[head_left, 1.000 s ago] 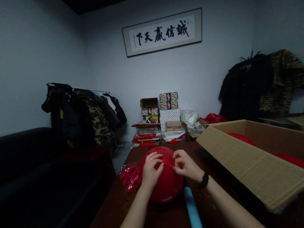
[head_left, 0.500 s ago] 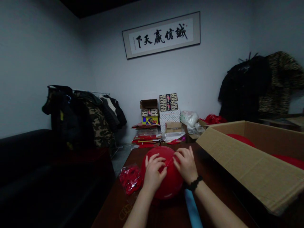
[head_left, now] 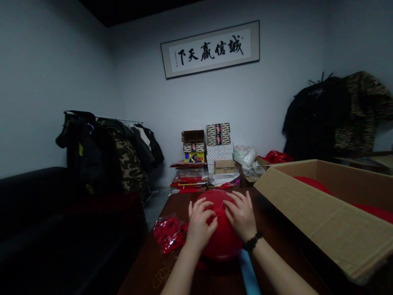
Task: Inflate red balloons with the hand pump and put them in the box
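Two pinching grips, left hand (head_left: 199, 224) and right hand (head_left: 243, 218), work the red balloon's (head_left: 221, 242) neck: seemingly delicate handling, calling for steady tension.

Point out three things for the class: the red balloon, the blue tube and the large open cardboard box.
Red balloon (head_left: 222, 245): head view, lower front.
Blue tube (head_left: 249, 275): head view, visible lower length.
Cardboard box (head_left: 325, 219): head view, flap facing the camera.
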{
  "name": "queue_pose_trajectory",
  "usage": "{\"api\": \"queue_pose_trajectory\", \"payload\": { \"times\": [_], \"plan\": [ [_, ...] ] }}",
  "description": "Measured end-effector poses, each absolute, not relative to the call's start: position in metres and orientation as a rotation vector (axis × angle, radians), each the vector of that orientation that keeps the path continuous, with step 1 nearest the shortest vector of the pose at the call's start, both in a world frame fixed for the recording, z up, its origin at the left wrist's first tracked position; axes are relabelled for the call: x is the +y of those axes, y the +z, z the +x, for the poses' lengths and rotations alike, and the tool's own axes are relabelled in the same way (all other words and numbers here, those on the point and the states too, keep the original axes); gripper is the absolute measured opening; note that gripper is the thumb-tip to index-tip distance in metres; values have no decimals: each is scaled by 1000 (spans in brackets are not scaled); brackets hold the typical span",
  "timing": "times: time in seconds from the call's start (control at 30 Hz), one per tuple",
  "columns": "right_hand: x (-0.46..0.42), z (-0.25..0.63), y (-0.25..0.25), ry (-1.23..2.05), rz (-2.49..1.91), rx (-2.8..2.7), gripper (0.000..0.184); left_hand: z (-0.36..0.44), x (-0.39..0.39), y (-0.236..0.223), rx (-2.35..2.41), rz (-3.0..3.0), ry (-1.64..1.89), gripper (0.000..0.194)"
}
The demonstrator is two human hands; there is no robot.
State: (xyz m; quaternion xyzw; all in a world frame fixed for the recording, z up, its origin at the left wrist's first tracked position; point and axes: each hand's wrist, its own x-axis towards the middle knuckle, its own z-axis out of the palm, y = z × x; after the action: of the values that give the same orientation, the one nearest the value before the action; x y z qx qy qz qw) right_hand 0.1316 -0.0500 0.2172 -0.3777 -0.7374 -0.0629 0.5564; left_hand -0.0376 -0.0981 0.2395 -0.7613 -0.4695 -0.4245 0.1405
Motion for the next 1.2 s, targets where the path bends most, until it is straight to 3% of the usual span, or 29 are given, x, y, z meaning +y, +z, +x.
{"api": "queue_pose_trajectory", "payload": {
  "times": [0.3, 0.5, 0.83, 0.93, 1.2],
  "plan": [
    [-54, 107, 228, 720, -701, -1515, 18, -36, -99, 242, -1398, -2236, -1280, 10],
    [-59, 118, 233, 1088, -657, -1470, 36, -38, -102, 246, -1371, -2256, -1271, 10],
    [-54, 142, 237, 1097, -781, -1607, 27, -33, -102, 238, -1345, -2242, -1176, 9],
    [-57, 135, 229, 1052, -761, -1547, 41, -31, -103, 240, -1362, -2270, -1183, 9],
    [-51, 123, 221, 315, -916, -1492, 19, -29, -108, 247, -1327, -2310, -1224, 10]
  ]
}}
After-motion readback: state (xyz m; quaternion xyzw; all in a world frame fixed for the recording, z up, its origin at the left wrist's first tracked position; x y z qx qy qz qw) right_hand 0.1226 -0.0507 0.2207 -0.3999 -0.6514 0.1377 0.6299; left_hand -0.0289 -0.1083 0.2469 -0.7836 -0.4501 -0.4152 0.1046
